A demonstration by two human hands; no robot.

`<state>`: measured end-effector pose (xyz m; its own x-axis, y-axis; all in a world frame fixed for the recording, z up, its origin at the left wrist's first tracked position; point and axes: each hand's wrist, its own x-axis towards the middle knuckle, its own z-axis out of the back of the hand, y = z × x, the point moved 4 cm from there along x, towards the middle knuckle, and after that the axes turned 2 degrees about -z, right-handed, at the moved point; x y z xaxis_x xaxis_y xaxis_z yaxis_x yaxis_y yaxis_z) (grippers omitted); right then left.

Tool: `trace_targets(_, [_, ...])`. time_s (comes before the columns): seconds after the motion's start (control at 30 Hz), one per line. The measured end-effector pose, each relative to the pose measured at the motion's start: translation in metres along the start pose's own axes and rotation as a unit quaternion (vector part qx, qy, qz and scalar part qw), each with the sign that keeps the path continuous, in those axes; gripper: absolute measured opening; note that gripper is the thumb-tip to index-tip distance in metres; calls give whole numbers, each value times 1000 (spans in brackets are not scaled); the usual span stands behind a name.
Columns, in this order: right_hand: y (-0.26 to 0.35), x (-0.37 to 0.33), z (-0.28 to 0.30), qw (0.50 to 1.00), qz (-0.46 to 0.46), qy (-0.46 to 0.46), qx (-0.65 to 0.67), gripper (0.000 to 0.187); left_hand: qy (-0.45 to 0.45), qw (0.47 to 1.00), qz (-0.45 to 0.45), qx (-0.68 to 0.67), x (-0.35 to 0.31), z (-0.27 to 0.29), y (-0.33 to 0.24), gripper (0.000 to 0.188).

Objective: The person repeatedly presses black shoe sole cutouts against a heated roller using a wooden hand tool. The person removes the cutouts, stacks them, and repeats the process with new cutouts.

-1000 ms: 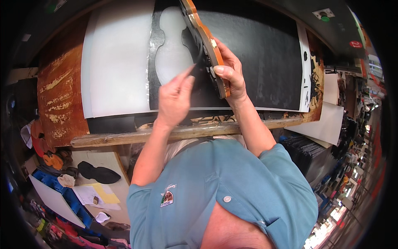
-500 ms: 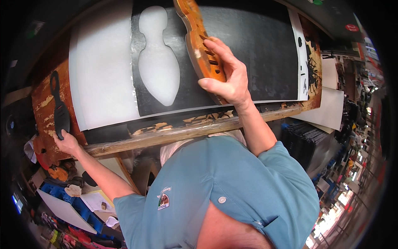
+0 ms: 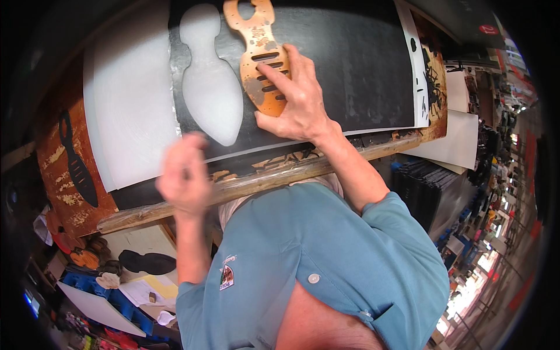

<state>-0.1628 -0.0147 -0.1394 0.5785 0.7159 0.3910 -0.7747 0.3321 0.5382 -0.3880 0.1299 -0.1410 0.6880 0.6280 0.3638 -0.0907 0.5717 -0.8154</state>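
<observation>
On a black sheet (image 3: 356, 70) lies an orange-tan wooden cutting die (image 3: 259, 44), with a ring-like end, a narrow neck and a wide body with several slots. My right hand (image 3: 300, 102) grips its near end, thumb at the lower edge and fingers across the slotted face. Left of the die, a matching shape is cut out of the sheet, and white board (image 3: 213, 87) shows through. My left hand (image 3: 185, 175) hovers over the bench's front edge, smeared by motion, its fingers unclear. A slotted black cut piece (image 3: 79, 169) rests at the far left.
A wooden rail (image 3: 262, 181) runs along the front, with black and tan scraps behind it. Loose black strips (image 3: 434, 87) lie on the right. Below right stands a stack of black sheets (image 3: 429, 186); below left are blue bins (image 3: 116, 300) and a black cutout (image 3: 146, 262).
My left hand has let go of the slotted black piece at the left and swung right toward the middle. The die, tilted on edge before, has come down flatter, slotted face up, beside the cutout.
</observation>
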Motion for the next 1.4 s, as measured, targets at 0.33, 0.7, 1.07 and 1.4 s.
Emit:
trace_targets(0.33, [0,-5,-12,999,-31,-12,8,77,124,984,-125,31,-71,-83,-35,22])
trace_targets(0.7, [-29,-38,97,941,-18,-271,200,22,-24,978,-195,75,-93,-63,5,12])
trace_targets(1.07, [-145,-98,229,913,-106,-379,112,21,-35,959,-178,218,-53,-76,3,27])
trace_targets(1.4, [-142,-120,133,968,-69,-229,-76,19,-45,962,-124,239,-4,-75,-10,34])
